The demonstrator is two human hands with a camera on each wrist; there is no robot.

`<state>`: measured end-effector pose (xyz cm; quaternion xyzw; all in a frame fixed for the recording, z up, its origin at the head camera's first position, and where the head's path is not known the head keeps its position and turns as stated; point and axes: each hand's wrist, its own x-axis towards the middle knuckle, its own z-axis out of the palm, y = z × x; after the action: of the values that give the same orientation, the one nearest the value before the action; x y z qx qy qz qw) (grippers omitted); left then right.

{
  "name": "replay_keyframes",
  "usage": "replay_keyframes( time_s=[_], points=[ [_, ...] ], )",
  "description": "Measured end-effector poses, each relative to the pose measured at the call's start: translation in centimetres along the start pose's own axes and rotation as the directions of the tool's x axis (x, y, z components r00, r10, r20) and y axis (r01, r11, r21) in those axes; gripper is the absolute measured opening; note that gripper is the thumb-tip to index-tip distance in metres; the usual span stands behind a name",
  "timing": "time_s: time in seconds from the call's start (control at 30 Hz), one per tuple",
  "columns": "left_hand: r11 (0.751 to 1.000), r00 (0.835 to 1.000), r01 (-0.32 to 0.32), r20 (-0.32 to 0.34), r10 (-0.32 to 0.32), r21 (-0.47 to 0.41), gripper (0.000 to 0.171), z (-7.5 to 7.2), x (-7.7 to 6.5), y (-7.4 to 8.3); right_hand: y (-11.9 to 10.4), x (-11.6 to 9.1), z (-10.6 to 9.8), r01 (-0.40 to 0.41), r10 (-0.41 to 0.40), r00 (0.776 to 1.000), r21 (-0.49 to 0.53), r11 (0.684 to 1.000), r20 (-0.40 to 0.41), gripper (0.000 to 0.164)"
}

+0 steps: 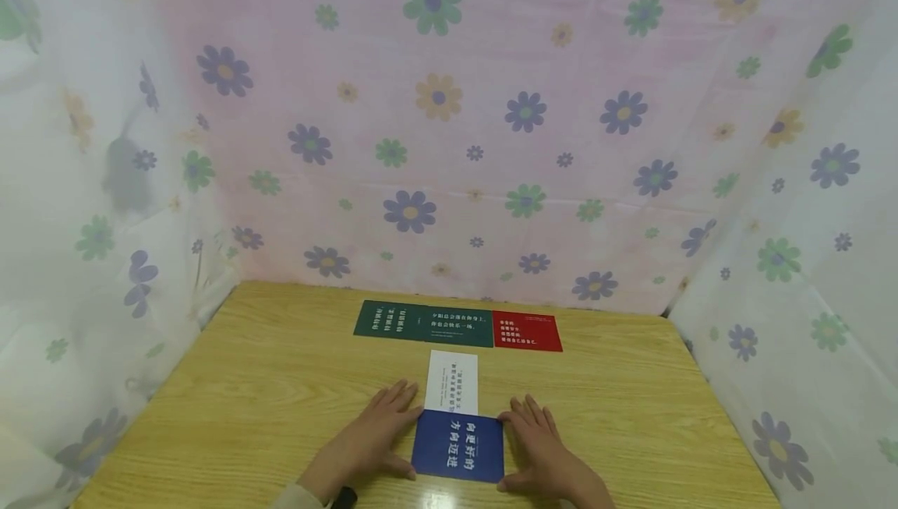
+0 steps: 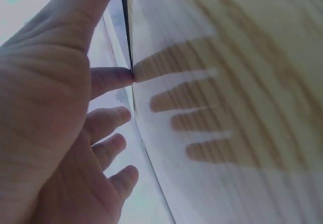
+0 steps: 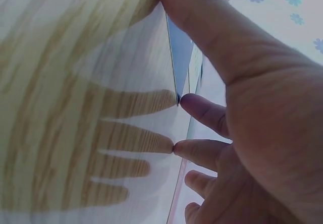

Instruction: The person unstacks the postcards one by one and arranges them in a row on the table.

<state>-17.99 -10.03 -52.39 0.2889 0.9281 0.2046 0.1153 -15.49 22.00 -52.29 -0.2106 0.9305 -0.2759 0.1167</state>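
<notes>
- Cloth [image 1: 435,170] printed with flowers walls off the 3 sides I can see on my head feed.
- Table [image 1: 281,369], wood-grained, reflects the fingers in both wrist feeds; I judge it slick, so a light nudge could send a card skidding.
- Left hand [image 1: 375,427] rests at the blue card's left edge, thumb and fingers spread apart, clamped on nothing; thumb and index finger sit at its 2 left corners.
- Right hand [image 1: 540,450] matches it at the right edge, digits also apart. If 1 hand presses harder, I expect the card to twist; if both squeeze inward, it could bow.
- Blue card [image 1: 457,445] lies on the table between the hands, its far edge meeting the white card.
- White card [image 1: 452,382] may be abutted or overlapped there; I cannot tell which. A forward push could shove it out of line.
- Left green card [image 1: 390,320], right green card [image 1: 459,326] and red card [image 1: 527,331] form a row beyond; driving the white card too far could knock them askew.
</notes>
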Motion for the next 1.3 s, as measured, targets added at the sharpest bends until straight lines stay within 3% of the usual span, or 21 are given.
replay_keyframes(
  time_s=[0.27,0.47,0.77,0.93,1.13,1.3],
  points=[
    [1.000,1.000,-0.018,0.002,0.018,-0.011,0.104,-0.12,0.31,-0.13,0.00,0.00,-0.07,-0.023,0.022,1.000,0.024,0.999,0.007,0.086],
    [1.000,1.000,-0.004,0.015,0.004,-0.015,0.100,-0.03,0.41,-0.19,0.42,-0.06,0.04,-0.032,0.034,0.998,-0.044,0.999,0.046,0.106],
    [1.000,1.000,0.010,0.013,-0.010,-0.003,0.099,0.05,0.30,-0.02,0.67,0.00,0.21,0.007,-0.001,0.999,-0.140,0.990,0.042,0.110],
    [1.000,1.000,-0.009,-0.003,0.009,0.009,0.103,-0.05,0.25,0.11,0.18,0.05,-0.01,0.000,0.004,1.000,-0.149,0.989,0.027,0.106],
    [0.999,0.999,-0.025,-0.020,0.026,0.036,0.105,-0.07,0.24,-0.03,-0.12,-0.14,0.25,-0.013,0.012,1.000,-0.045,0.999,-0.021,0.082],
    [0.999,0.999,-0.042,-0.026,0.043,0.028,0.102,-0.10,0.34,-0.10,-0.08,-0.14,0.23,-0.015,0.014,0.999,-0.010,1.000,-0.029,0.081]
  ],
)
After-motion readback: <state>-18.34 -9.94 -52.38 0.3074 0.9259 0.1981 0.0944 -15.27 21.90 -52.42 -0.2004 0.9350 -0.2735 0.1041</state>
